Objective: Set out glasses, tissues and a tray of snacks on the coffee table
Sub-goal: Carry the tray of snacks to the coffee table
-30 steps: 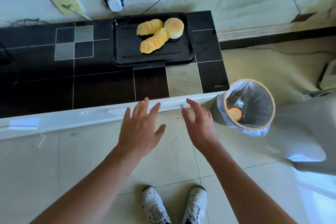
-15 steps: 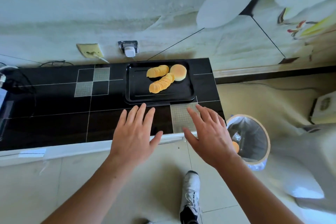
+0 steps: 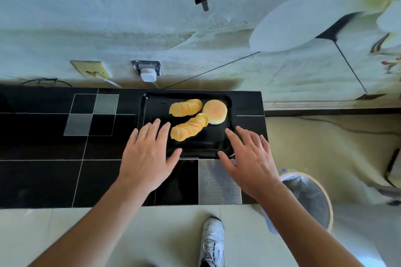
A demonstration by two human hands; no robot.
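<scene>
1. The glossy black rectangular plastic tray point(image 3: 152, 106) lies flat on the black tiled stone counter point(image 3: 43, 180), just ahead of both hands, its long axis running left to right, parallel to the counter's front edge.
2. On it, two fanned rows of yellow crisps point(image 3: 188, 129) slant from near left to far right, and a round pale bun point(image 3: 214, 112) sits at their far right end.
3. The left hand point(image 3: 145, 158) is spread flat, fingers straight, over the tray's near left corner; the right hand point(image 3: 249, 158) is likewise spread over the near right corner. Neither grasps anything; whether they touch the tray, I cannot tell.
4. The tray's far edge sits close to the wall, and its right edge close to the counter's right end. Bare counter stretches left of the left hand.
5. A lined round waste bin point(image 3: 312, 197) stands on the floor, below the right forearm.
6. Half a second ago both hands hovered short of the tray; they have since moved forward over its near corners.
</scene>
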